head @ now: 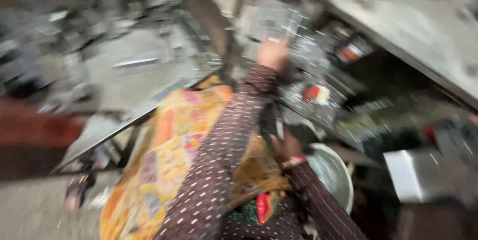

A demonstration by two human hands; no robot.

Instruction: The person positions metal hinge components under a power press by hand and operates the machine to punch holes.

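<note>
In the head view, badly blurred by motion, the left hand [273, 53] is stretched up and away from the body in a dark dotted sleeve, its fingers at the lower edge of a clear, crinkled plastic packet [276, 21] that hangs or stands among other shiny packets [313, 98] on a rack; it seems to pinch the packet's edge, but the blur hides whether the grip is closed. The right hand [286, 146], with a red bangle at the wrist, sits low and close to the body, just beside a round steel bowl [331, 173], and appears to hold something dark and slim, though I cannot tell what or how firmly. The two hands are well apart. As a judgement, the packet is only being reached or grasped and has not come off the rack. A yellow patterned cloth [164, 160] drapes over the lap, a grey metal sheet [129, 70] lies to the left, and a pale box [418, 175] stands at the right. The crowded packets around the chosen one could snag it.
</note>
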